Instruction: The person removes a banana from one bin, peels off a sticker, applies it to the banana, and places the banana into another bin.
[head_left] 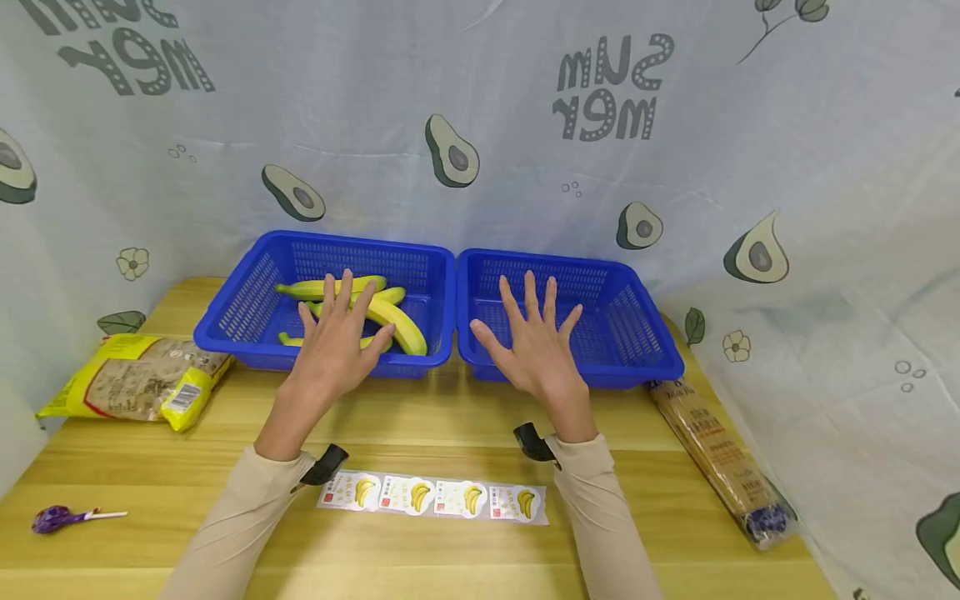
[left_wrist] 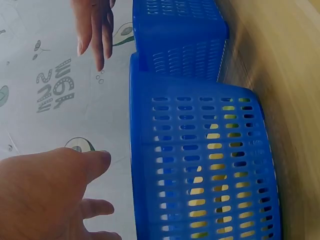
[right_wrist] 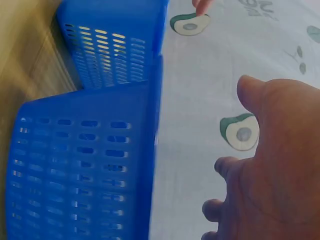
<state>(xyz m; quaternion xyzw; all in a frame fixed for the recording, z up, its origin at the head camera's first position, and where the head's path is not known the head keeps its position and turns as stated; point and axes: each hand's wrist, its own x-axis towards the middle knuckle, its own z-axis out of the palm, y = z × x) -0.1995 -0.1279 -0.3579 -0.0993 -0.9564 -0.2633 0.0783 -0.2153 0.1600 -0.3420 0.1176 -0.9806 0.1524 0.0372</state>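
Note:
Fingers spread, my left hand (head_left: 333,346) hovers over the front of the left blue basket (head_left: 255,358), where several yellow bananas (head_left: 401,325) lie. The hand hides part of them in the head view. My right hand (head_left: 538,354) is held over the front rim of the right blue basket (head_left: 637,379), its fingers spread as well and nothing in its grasp. No bananas show inside that basket. Both wrist views place the hands above the basket rims. A strip of banana stickers (head_left: 435,497) lies flat on the table between the forearms.
On the wooden table (head_left: 420,567), a yellow bag (head_left: 135,379) sits at the left and a purple-wrapped lollipop (head_left: 56,518) nearer the front. A long clear packet of noodle-like sticks (head_left: 712,450) lies along the right edge. A printed curtain (head_left: 360,108) hangs behind the baskets.

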